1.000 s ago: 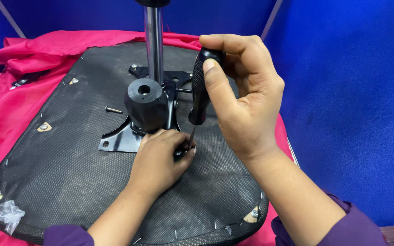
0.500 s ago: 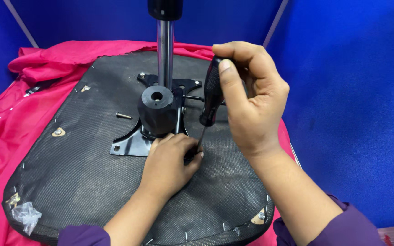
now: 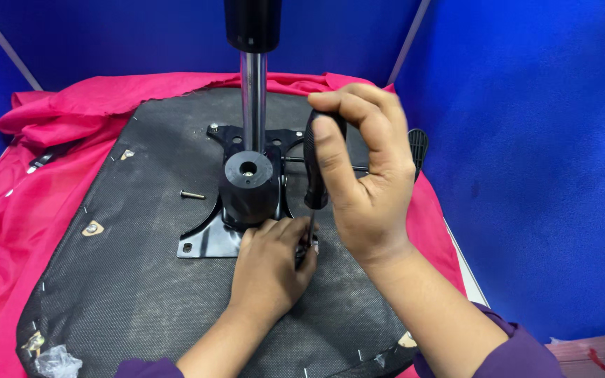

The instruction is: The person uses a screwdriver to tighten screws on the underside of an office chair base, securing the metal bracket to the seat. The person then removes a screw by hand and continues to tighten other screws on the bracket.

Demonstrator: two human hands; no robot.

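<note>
- At centre frame, an upturned chair seat (image 3: 127,280) covered in black mesh fabric lies on a pink cloth (image 3: 8,231), with blue walls (image 3: 540,175) behind and to the right.
- Bolted to the seat's underside is a black metal mounting plate (image 3: 204,241); a black cylindrical housing (image 3: 248,189) rises from it, and a chrome column (image 3: 253,98) stands upright just behind, topped by a black sleeve (image 3: 252,24).
- Right hand (image 3: 362,189): fingers wrapped closed around the black handle of a screwdriver (image 3: 314,175), held nearly upright; its thin shaft points down to the plate's near right corner.
- Left hand (image 3: 271,269): resting palm-down on the seat, fingers pressed together at the screwdriver's tip, touching the plate's edge; whether they pinch a screw cannot be told, since the tip is hidden.
- Loose bolt (image 3: 192,194): lying on the mesh just left of the housing, apart from both hands.
- Black lever paddle (image 3: 419,147): projecting past the seat's right edge, behind the right hand.
- Crumpled clear plastic (image 3: 56,362): at the seat's near left corner.
- Purple sleeves (image 3: 505,350) cover both forearms at the lower edge.
</note>
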